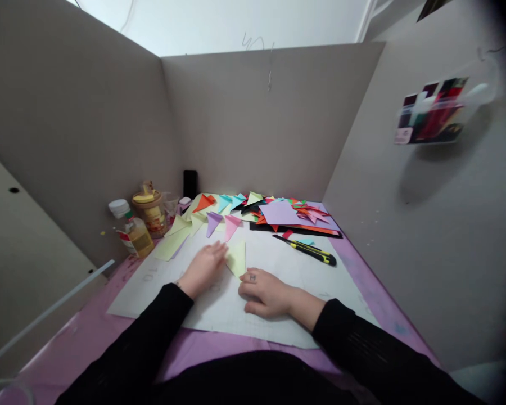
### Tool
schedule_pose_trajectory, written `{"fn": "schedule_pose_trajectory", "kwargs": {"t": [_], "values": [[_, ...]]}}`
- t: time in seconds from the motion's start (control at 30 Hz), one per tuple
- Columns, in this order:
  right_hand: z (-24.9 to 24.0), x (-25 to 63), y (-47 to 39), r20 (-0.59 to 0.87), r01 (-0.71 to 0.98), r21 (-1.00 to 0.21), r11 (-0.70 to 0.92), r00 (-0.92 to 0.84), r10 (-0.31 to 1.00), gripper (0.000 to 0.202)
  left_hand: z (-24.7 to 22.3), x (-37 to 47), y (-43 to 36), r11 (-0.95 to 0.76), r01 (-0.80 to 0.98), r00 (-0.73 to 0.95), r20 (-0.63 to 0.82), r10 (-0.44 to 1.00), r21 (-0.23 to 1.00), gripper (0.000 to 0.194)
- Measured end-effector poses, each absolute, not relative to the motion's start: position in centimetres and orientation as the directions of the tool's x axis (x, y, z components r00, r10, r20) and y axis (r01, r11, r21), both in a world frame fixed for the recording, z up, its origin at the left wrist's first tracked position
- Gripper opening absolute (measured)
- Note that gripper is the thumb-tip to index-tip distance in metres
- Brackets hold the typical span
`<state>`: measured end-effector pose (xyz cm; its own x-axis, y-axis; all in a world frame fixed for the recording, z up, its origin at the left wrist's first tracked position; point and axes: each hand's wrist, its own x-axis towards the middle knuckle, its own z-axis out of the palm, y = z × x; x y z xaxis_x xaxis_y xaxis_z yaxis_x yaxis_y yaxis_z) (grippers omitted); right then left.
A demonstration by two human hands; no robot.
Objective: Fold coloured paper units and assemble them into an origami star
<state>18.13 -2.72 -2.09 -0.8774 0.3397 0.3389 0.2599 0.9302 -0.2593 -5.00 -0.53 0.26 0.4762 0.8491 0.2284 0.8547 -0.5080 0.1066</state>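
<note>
White sheet beneath 2 hands, pink table, 3 grey panels

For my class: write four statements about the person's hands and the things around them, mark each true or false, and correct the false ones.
1. Both the left hand and the right hand are at a pale green paper. True.
2. The utility knife lies left of the left hand. False: it lies right of both hands.
3. A bottle of yellowish liquid is left of the left hand. True.
4. The purple folded piece lies right of the pink folded piece. False: it lies left.
</note>
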Motion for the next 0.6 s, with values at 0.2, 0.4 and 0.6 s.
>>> {"fn": "schedule_pose_trajectory", "kwargs": {"t": [0.2, 0.4, 0.6], "values": [[-2.6, 18.3, -2.7, 0.374, 0.235, -0.308, 0.922, -0.861, 0.344, 0.023, -1.2, -3.0, -2.6, -0.719, 0.626, 0.765, -0.060, 0.641, 0.303, 0.060], [-2.3, 18.3, -3.0, 0.340, 0.282, -0.324, 0.903, -0.856, 0.389, 0.016, -1.5, -4.3, -0.6, -0.686, 0.687, 0.719, -0.089, 0.689, 0.238, 0.053], [-2.4, 18.3, -3.0, 0.359, 0.261, -0.358, 0.896, -0.848, 0.391, 0.012, -1.7, -5.2, 1.2, -0.618, 0.766, 0.638, -0.086, 0.765, 0.178, 0.059]]}}
